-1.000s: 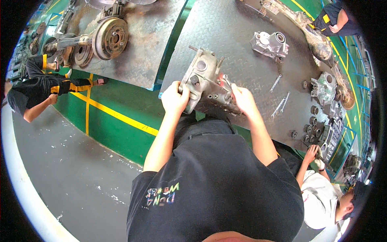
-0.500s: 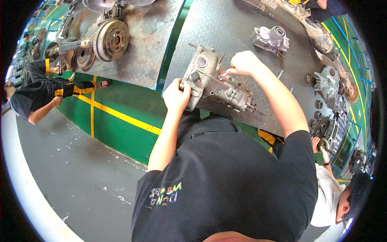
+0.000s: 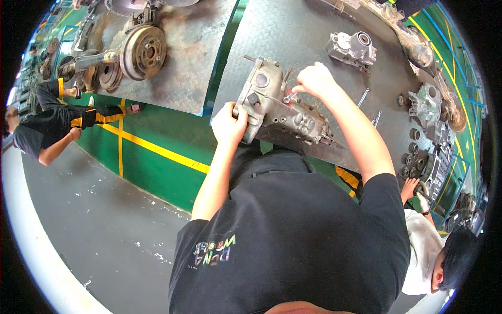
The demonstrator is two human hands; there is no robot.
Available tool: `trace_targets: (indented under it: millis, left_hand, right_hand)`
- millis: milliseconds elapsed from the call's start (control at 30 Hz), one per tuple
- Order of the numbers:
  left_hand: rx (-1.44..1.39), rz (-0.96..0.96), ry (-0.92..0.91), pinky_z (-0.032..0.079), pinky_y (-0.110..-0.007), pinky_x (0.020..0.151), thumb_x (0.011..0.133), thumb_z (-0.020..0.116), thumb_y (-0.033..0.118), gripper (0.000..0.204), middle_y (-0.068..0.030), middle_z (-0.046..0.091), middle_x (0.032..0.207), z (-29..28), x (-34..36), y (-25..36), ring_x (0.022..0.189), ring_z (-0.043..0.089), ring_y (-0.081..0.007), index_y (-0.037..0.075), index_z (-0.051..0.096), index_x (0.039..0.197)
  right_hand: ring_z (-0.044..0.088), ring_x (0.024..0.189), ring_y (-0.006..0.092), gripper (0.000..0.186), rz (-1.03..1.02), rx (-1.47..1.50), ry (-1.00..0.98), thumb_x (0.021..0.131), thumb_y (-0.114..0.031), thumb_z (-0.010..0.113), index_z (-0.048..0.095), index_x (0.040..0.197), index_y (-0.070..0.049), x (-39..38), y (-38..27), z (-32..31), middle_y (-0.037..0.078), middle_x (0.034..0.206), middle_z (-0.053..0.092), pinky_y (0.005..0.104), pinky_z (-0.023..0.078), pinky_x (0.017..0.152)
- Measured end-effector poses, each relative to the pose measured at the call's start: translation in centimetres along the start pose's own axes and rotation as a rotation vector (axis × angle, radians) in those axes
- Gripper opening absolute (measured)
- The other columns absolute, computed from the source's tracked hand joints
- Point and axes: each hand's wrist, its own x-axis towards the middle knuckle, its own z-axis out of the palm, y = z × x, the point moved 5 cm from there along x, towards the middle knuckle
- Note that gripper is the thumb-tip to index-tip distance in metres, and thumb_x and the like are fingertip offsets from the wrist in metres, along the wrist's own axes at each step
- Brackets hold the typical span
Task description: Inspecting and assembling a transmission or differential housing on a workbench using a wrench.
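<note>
A grey cast-metal gearbox housing (image 3: 269, 115) lies on the steel-plate table in front of me, at its near edge. My left hand (image 3: 229, 125) grips the housing's left side, thumb on top and fingers curled round the edge. Above the housing's right part, my right hand (image 3: 315, 81) is closed around a wrench (image 3: 289, 98). The wrench's ring-like end sits on the housing, near a reddish patch; most of its shank is hidden in the fist. Whatever fastener lies under that end is too small to make out.
Wrenches (image 3: 364, 97) lie right of my forearm. A smaller metal casing (image 3: 351, 49) stands farther back. Bearing rings (image 3: 413, 148) and another housing (image 3: 424, 102) occupy the right side. A co-worker in white (image 3: 420, 248) is close on my right. A second table bears a brake drum (image 3: 149, 51).
My right fist has tilted slightly, with the wrench end still at the same spot. The left hand and housing stay in place. The co-worker on the right has shifted slightly.
</note>
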Motion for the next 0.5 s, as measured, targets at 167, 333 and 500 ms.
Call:
trace_targets:
  millis: [167,333,500]
  left_hand:
    - [-0.014,-0.009,-0.009,0.052,-0.039,0.066,0.086,0.062,0.028,0.026,-0.0173,0.067,0.074,-0.2,-0.1,0.2,0.069,0.067,-0.0332,0.003,0.068,0.089]
    - [0.002,-0.019,-0.015,0.052,-0.038,0.065,0.087,0.062,0.027,0.026,-0.0178,0.066,0.074,-0.2,0.0,0.1,0.068,0.067,-0.0326,0.002,0.068,0.09]
    - [0.01,-0.005,-0.008,0.052,-0.038,0.064,0.087,0.062,0.027,0.026,-0.0182,0.067,0.074,-0.1,0.0,0.2,0.068,0.067,-0.0329,0.002,0.068,0.089]
  right_hand:
    - [0.07,0.083,0.032,0.058,0.351,0.264,-0.214,0.093,-0.057,0.048,0.074,0.083,-0.006,-5.1,-2.3,2.2,0.014,0.082,0.071,0.0444,0.056,0.073]
    - [0.068,0.082,0.0378,0.048,0.525,0.426,-0.009,0.098,-0.042,0.043,0.071,0.091,-0.004,-9.0,-6.2,5.4,0.021,0.082,0.068,0.0474,0.054,0.075]
    - [0.066,0.083,0.038,0.037,0.56,0.675,0.152,0.095,-0.035,0.052,0.068,0.094,-0.002,-10.0,-6.1,4.1,0.022,0.087,0.067,0.0449,0.051,0.074]
